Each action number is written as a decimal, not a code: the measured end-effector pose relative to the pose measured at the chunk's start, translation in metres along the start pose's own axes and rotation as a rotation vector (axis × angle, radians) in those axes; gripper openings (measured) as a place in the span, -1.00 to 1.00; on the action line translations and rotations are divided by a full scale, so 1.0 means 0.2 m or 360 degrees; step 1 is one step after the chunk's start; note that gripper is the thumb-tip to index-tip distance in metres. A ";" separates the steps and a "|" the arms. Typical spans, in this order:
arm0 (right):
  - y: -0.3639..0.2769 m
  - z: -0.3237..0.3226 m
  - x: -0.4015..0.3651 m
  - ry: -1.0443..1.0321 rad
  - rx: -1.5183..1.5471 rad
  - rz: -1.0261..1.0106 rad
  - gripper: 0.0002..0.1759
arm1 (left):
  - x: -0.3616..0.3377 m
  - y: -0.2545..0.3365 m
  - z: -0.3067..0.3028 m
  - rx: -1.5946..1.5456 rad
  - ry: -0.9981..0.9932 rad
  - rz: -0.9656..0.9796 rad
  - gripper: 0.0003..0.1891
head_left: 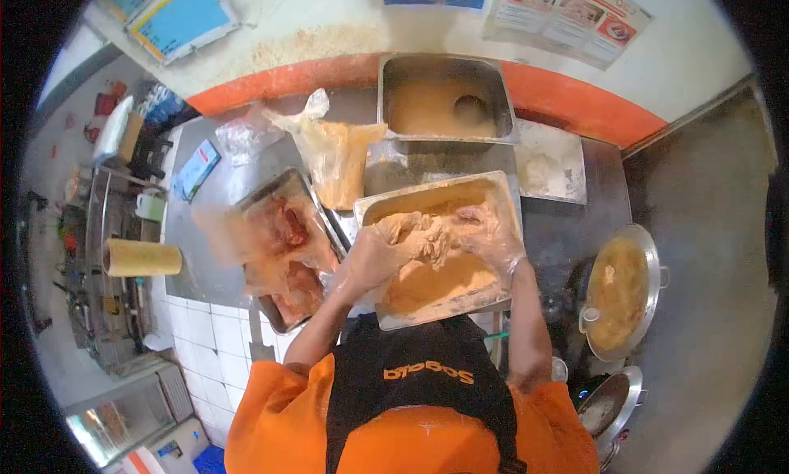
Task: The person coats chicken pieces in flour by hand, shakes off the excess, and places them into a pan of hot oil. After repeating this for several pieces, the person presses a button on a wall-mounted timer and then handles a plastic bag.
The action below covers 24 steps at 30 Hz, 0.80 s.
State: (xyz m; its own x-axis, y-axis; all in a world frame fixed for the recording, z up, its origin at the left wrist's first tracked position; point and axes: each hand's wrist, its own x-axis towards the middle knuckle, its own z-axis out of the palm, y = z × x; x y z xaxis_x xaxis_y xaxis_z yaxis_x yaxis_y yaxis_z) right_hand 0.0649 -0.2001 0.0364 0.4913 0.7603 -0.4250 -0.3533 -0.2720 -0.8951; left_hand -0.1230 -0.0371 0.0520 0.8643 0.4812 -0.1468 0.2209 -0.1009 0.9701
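Observation:
My left hand (393,242) and my right hand (486,234), both powdered with flour, are closed over a deep metal pan (511,196) of orange-tinted flour (448,283). Between them is a lumpy, flour-coated piece of chicken (433,241), which both grip; flour blurs the line between fingers and meat. To the left, a tray (330,224) holds reddish raw meat pieces (289,227), partly behind a hazy, smeared patch. Just behind the pan, a plastic bag (333,158) of orange-tinted powder stands upright.
Another deep pan (503,117) with orange liquid stands at the back wall, beside a white-dusted board (552,163). On my right are a wok (657,289) of yellowish oil and a second, darker wok (612,404). A blue-and-white packet (197,168) lies at the table's left.

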 end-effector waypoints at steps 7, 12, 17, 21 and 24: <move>0.33 -0.28 0.19 0.0019 -0.1936 -0.0333 -0.42 | 0.10 0.02 0.00 0.0402 -0.0072 -0.0367 -0.83; 0.31 -0.03 0.35 -0.0786 -0.2474 0.0050 -0.31 | 0.25 0.05 -0.09 0.0451 -0.0344 -0.0181 -0.72; 0.09 0.29 0.23 -0.0803 -0.2271 -0.0159 -0.39 | 0.71 0.34 -0.23 0.0394 -0.0047 0.0216 -0.72; 0.36 0.28 0.52 -0.0726 -0.2418 0.0085 -0.38 | 1.20 0.35 -0.34 -0.0112 -0.0177 -0.0049 -0.70; 0.29 0.25 0.61 -0.0600 -0.2304 -0.0075 -0.48 | 1.74 -0.02 -0.35 0.1785 -0.0275 0.0472 -0.65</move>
State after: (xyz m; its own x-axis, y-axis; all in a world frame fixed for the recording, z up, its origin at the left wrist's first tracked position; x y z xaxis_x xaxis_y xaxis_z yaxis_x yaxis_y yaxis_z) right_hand 0.0647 -0.0940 -0.0598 0.1710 0.8267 -0.5359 0.8415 -0.4055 -0.3570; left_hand 0.1452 0.1915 0.0111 0.9797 0.1939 -0.0518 0.2006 -0.9418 0.2696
